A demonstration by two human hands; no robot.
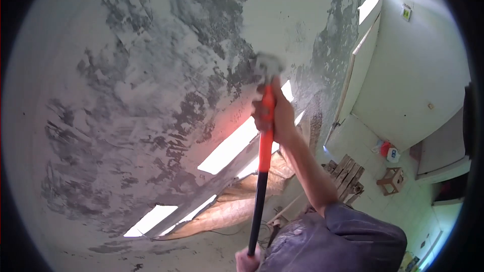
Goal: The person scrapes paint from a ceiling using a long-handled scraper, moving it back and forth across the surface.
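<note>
One long hammer (pixel 263 136) is being held up against a patchy grey and white wall (pixel 141 80), and two hands are holding it. The right hand (pixel 275 116) is gripping the orange part of the handle high up, just under the metal head (pixel 267 65), with its fingers wrapped tight around it. The left hand (pixel 248 261) is sitting at the bottom edge of the view, at the black lower end of the handle; its fingers are mostly cut off, so I cannot tell how tightly they are closing. The hammer's long side is running almost straight up and down, leaning a little to the right at the top, and its head is pointing up, right at the wall and looking blurry. One bare arm is reaching up from a dark sleeve (pixel 353 231) at the lower right. Bright gaps (pixel 232 146) are showing in the wall beside a grey beam (pixel 212 186), one near the middle and one lower left. Far away on the tiled floor (pixel 423 211) at the right, one small wooden stool (pixel 392 179), one wooden pallet (pixel 348 171) and one red and white jug (pixel 388 151) are sitting near each other.
</note>
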